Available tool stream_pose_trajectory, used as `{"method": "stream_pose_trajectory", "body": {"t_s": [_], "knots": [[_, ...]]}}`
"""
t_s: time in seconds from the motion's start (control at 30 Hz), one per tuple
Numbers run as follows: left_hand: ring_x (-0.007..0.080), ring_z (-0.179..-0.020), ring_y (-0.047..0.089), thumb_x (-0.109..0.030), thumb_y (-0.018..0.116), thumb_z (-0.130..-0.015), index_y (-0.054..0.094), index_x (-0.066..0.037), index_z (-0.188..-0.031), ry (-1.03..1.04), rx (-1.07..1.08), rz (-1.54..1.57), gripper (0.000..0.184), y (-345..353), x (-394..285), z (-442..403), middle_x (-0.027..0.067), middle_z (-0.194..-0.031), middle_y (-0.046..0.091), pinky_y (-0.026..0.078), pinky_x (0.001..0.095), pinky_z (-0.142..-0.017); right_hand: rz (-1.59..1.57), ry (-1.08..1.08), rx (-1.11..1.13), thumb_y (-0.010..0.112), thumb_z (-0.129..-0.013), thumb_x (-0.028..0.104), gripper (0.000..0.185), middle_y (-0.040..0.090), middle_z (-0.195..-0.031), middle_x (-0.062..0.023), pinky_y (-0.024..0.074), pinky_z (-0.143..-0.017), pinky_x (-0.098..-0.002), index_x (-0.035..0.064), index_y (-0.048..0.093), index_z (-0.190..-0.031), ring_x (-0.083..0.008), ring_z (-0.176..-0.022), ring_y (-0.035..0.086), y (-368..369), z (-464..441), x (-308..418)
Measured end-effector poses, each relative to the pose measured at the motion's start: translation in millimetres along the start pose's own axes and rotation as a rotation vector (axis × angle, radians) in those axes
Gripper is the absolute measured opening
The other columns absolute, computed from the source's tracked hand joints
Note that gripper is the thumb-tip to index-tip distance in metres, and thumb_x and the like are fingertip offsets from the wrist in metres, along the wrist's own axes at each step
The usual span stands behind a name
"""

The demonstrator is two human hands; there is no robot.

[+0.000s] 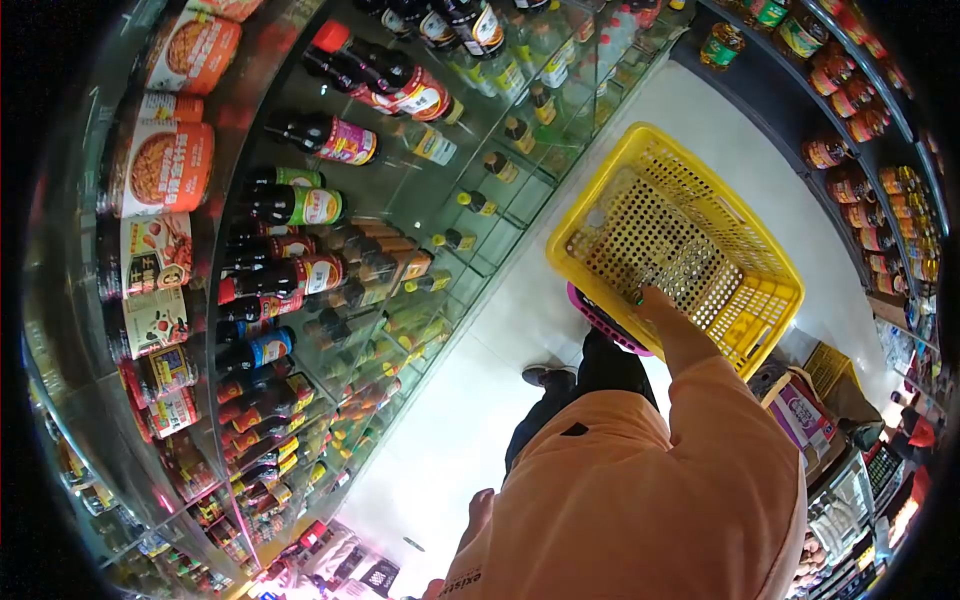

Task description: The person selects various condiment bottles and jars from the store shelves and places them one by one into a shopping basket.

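Note:
My right hand reaches across the near side of a yellow plastic basket. Its fingers look closed, apparently on the basket, though the exact grip is partly hidden. Holes cover the basket's walls and bottom, and no goods show inside it. My left hand hangs low beside my body, small and partly covered by the peach shirt. Its fingers cannot be made out, and nothing shows in it. A dark, pink-edged object sticks out from beneath the basket near my legs.
Glass shelves with bottles of dark sauce run along the left, beside boxed foods. Curved dark shelves hold jars and oil bottles on the right. Cartons stand behind the basket, on the pale floor.

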State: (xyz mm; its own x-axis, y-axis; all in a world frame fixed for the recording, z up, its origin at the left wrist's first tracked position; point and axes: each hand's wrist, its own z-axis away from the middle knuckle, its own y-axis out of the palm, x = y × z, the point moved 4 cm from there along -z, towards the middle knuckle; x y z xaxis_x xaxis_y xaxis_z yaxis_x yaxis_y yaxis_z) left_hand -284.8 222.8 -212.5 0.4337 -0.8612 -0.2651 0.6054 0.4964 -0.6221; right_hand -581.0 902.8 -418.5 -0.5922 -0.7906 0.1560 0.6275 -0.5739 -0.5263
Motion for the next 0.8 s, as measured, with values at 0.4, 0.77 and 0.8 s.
{"method": "stream_pose_trajectory", "body": {"t_s": [0.4, 0.77, 0.8], "knots": [[0.0185, -0.075, 0.068, -0.025, 0.056, -0.096, 0.058, -0.004, -0.118, -0.319, 0.013, 0.766, 0.031, 11.5, -47.1, 31.9, 0.0109, -0.095, 0.071, 0.051, 0.0307, -0.060, -0.171, -0.069, -0.215, 0.056, -0.090, 0.045, 0.062, 0.053, -0.137, -0.0222, 0.0450, -0.101, -0.0459, 0.0075, 0.049, -0.139, -0.0354, -0.122, 0.055, -79.6, 61.5, 60.9], [0.0169, -0.072, 0.067, -0.028, 0.059, -0.095, 0.063, -0.007, -0.114, -0.504, -0.107, 1.294, 0.029, 84.5, 86.7, 51.4, 0.0070, -0.095, 0.071, 0.050, 0.0292, -0.058, -0.482, -0.780, -0.024, 0.058, -0.090, 0.021, 0.022, 0.061, -0.085, -0.0144, 0.0499, -0.076, -0.0416, 0.0042, 0.058, -0.104, -0.0332, -0.083, 0.060, 9.1, 237.3, 273.9], [0.0174, -0.073, 0.066, -0.030, 0.060, -0.094, 0.063, -0.006, -0.115, -0.502, -0.151, 1.302, 0.032, 84.6, 96.7, 52.9, 0.0082, -0.094, 0.071, 0.050, 0.0293, -0.058, 0.035, -1.149, -0.376, 0.064, -0.086, 0.024, 0.029, 0.064, -0.092, -0.0159, 0.0508, -0.078, -0.0424, 0.0036, 0.060, -0.106, -0.0319, -0.089, 0.062, 61.1, 184.8, 266.9]]}}
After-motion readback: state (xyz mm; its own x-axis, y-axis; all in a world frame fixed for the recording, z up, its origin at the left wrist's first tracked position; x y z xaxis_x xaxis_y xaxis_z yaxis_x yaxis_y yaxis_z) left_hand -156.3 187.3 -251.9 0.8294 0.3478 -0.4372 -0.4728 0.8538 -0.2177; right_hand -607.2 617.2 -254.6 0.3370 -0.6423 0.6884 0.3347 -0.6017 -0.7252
